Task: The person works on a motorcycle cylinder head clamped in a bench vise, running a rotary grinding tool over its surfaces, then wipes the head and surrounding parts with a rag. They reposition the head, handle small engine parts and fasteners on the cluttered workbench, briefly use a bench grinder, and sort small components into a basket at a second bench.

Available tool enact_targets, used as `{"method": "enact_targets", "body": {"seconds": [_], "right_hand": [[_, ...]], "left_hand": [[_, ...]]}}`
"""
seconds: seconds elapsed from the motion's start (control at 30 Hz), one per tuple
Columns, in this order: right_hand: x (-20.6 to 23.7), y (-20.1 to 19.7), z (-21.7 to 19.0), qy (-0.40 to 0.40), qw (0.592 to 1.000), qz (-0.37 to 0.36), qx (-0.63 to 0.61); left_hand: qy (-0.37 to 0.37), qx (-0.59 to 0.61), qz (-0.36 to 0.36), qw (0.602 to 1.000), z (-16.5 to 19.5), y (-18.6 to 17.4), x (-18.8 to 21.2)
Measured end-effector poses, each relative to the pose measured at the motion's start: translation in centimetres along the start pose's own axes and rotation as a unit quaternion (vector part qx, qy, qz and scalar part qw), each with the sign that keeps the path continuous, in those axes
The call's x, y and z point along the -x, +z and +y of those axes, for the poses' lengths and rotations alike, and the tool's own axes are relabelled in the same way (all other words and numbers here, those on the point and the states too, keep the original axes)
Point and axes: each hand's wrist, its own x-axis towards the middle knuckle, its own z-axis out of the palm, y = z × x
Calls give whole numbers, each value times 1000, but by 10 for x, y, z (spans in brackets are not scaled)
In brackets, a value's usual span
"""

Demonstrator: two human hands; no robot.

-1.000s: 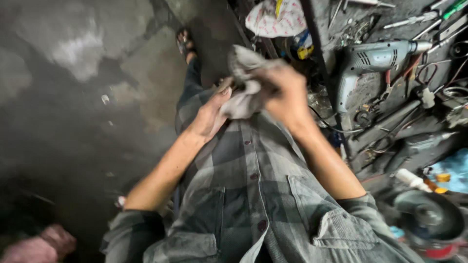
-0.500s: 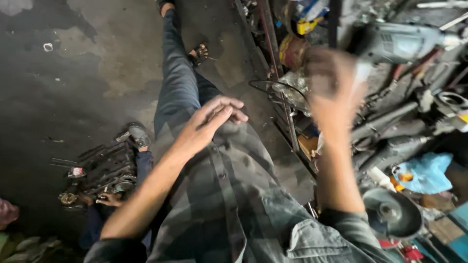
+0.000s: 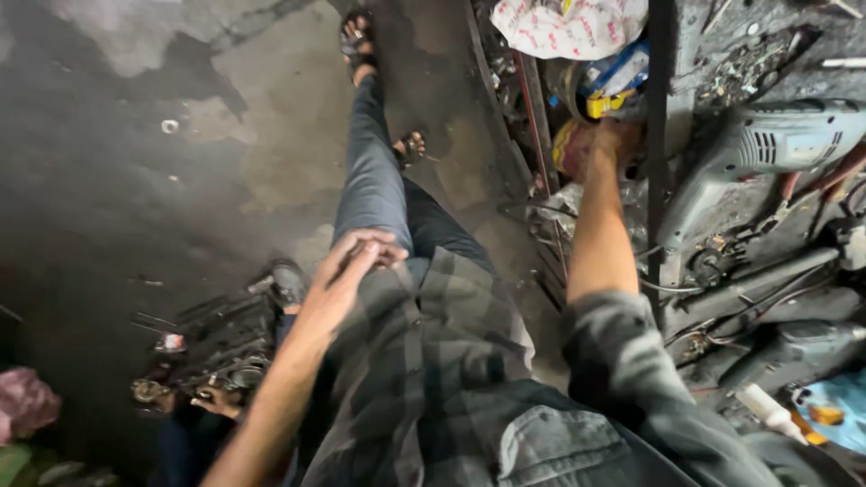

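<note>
Reaching forward to a cluttered workbench, the person's right hand [image 3: 613,135] rests against a reddish, rounded object [image 3: 570,149] at the bench's near edge; the hand is blurred, and whether its fingers are closed around the object or only touching it cannot be told. Just above the hand sits a blue and yellow package [image 3: 609,79], and beyond that a white plastic bag with red print [image 3: 568,25]. A dark upright metal bar [image 3: 660,135] stands just to the right of the hand, and past it a grey electric drill [image 3: 767,149] lies on its side among tangled wires and tools. Farther down the bench, beside the right sleeve, lie a white tube [image 3: 767,410] and a blue cloth [image 3: 839,410]. The left hand [image 3: 352,266] lies well apart from the right one, flat and open on the person's own thigh in blue jeans [image 3: 374,180], fingers loosely extended and holding nothing. Below and left of that hand, a heap of dark metal parts [image 3: 225,338] sits on the stained concrete floor [image 3: 135,135], where another person's hand [image 3: 216,401] touches the pile. A pink rag [image 3: 23,401] lies at the far left edge.
</note>
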Motion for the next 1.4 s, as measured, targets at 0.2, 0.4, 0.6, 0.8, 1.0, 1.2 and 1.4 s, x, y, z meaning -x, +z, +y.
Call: {"method": "enact_targets", "body": {"seconds": [0.2,0.4,0.6,0.8,1.0,1.2,1.4], "right_hand": [[210,-79,-31,-425,897,-115,-28],[329,-226,-23,-589,621,-514,-61],[313,-218,-80,-418,769,-484,-16],[303,-216,-151,-641,659,-371,-128],[301,-195,-200,-560,510,-647,89],[275,-168,-230,-547,525,-645,98],[261,-190,-300,-550,471,-689,-25]], "left_hand": [[-413,-226,420,776,39,54,-78],[-277,8,556,784,35,39,-160],[-263,42,383,885,69,44,-197],[-477,-334,72,810,78,90,-240],[-414,-601,-198,654,123,115,-306],[-233,-417,332,813,166,99,-320],[-297,-417,298,806,186,25,-338]]}}
